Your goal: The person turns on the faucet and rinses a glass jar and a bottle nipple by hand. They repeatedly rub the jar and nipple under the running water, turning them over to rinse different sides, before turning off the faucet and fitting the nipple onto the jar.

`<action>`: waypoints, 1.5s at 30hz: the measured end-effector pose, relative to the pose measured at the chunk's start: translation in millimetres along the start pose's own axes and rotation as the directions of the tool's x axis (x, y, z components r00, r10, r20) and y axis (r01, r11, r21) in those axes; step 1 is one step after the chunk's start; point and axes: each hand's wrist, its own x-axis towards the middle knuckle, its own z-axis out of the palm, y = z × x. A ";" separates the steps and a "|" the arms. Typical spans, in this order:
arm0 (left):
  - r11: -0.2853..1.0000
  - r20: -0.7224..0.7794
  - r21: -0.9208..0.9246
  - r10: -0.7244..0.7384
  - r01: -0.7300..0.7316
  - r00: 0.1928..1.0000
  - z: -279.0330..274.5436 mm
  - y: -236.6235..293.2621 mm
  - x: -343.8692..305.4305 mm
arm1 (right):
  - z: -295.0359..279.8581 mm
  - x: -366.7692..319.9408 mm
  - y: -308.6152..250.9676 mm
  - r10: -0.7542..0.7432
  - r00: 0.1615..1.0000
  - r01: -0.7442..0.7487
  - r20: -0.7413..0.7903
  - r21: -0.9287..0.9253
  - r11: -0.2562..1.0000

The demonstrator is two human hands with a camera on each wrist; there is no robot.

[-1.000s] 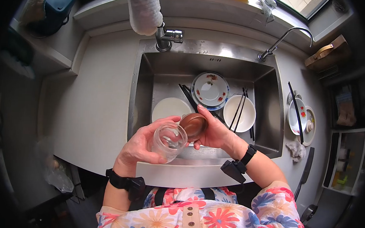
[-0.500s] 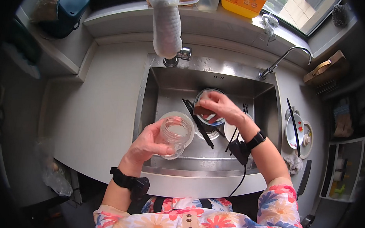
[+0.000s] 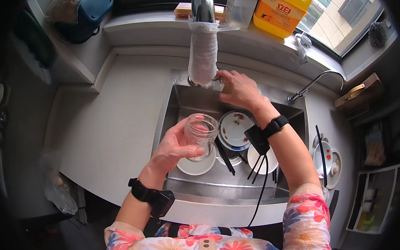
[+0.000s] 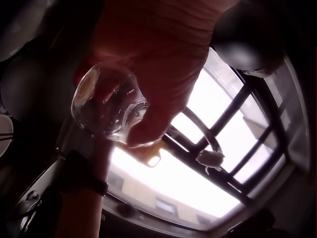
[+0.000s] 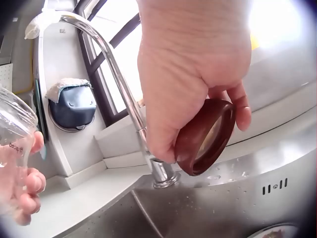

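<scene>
My left hand (image 3: 171, 146) grips a clear glass jar (image 3: 200, 136) with its open, threaded mouth upward above the sink. In the left wrist view, fingers and thumb wrap round the jar's side. My right hand (image 3: 242, 92) is at the base of the tall faucet (image 5: 119, 74), its fingertips right at the handle, which the hand largely hides. In the right wrist view that same hand holds a round brown lid (image 5: 204, 141) against the palm side. A white wrapped sleeve (image 3: 203, 57) covers the faucet's spout.
The steel sink (image 3: 196, 188) holds a white plate (image 3: 197, 166), stacked floral bowls (image 3: 234, 127), a white bowl (image 3: 262, 160) and black chopsticks (image 3: 225, 159). A small curved tap (image 3: 317, 79) stands at the right. On the sill are a yellow jug (image 3: 282, 14) and a clear bottle (image 3: 240, 9).
My right hand has carried the brown lid away from the jar, up to the faucet handle. My left hand keeps the jar over the sink. The head view has tilted up toward the window.
</scene>
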 end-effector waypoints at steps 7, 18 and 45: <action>0.996 -0.058 0.059 0.073 -0.070 0.996 -2.5 -1.4 14.8 | 4.9 -7.6 22.2 0.014 1.000 -0.015 0.009 0.122 0.992; 0.975 -0.070 0.163 0.164 -0.151 0.984 -11.9 -16.6 25.2 | 8.2 -14.4 28.2 0.113 0.993 -0.113 0.019 0.312 0.943; 0.986 -0.088 0.137 0.108 -0.095 0.990 -18.8 -31.4 23.1 | 6.3 -14.7 22.3 0.059 0.997 -0.075 0.050 0.416 0.906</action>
